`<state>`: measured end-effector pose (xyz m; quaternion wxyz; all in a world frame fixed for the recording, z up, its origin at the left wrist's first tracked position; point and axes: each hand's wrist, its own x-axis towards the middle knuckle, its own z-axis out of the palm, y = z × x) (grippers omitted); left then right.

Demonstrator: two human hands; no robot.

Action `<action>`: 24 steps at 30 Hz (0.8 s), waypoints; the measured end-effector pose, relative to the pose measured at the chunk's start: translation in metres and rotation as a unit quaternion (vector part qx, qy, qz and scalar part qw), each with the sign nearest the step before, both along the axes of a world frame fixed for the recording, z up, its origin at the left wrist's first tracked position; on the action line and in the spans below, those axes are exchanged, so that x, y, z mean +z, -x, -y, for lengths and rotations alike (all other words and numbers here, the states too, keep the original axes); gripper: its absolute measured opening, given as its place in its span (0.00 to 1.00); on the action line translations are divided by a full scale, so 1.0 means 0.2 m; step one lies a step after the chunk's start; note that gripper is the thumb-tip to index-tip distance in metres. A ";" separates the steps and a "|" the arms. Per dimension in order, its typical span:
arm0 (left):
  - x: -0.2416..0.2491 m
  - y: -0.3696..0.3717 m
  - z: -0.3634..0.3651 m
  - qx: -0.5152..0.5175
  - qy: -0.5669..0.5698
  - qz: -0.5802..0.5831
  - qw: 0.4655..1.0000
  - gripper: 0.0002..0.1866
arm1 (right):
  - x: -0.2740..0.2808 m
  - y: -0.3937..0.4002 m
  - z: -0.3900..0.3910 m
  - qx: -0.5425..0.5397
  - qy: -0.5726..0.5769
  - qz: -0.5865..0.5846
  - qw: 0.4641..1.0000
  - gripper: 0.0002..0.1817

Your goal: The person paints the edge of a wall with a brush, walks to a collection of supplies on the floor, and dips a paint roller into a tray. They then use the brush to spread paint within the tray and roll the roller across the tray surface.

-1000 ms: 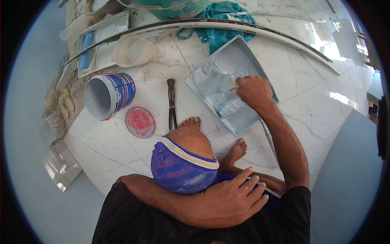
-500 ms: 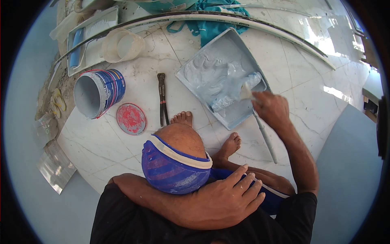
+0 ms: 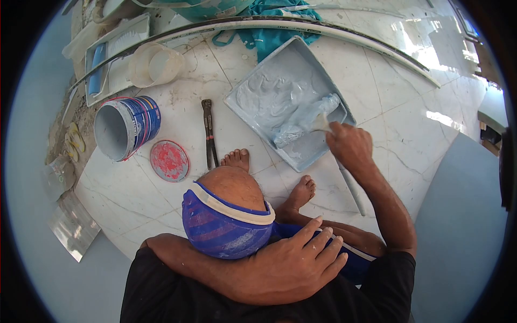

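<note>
My right hand (image 3: 350,142) is closed around a paintbrush (image 3: 321,123), its pale head against the paint-coated roller (image 3: 307,121). The roller lies across a grey paint tray (image 3: 318,159) holding thick pale blue-grey paint (image 3: 272,99). Its handle (image 3: 353,191) sticks out over the tray's near edge, beneath my right wrist. My left hand (image 3: 301,261) holds nothing; it rests palm down across my lap, fingers apart, with the forearm against my bent knee in a blue trouser leg (image 3: 229,229).
Left of my feet are long-handled pliers (image 3: 209,129), a red-smeared lid (image 3: 169,161) and a paint bucket (image 3: 126,126) on its side. Farther back stand a white tub (image 3: 154,65), another tray with a blue roller (image 3: 97,69), teal cloth (image 3: 269,37) and a long curved-looking strip (image 3: 323,31).
My right hand and the paintbrush have shifted slightly down and left along the roller. The whole view has moved a little to the left; my left hand stays in place.
</note>
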<state>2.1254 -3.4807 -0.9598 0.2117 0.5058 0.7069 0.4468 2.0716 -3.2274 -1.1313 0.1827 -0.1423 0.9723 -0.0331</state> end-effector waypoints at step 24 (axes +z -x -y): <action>0.01 0.01 0.02 -0.007 0.004 -0.009 1.000 0.22 | -0.03 0.16 0.08 0.000 -0.081 0.022 0.996 0.11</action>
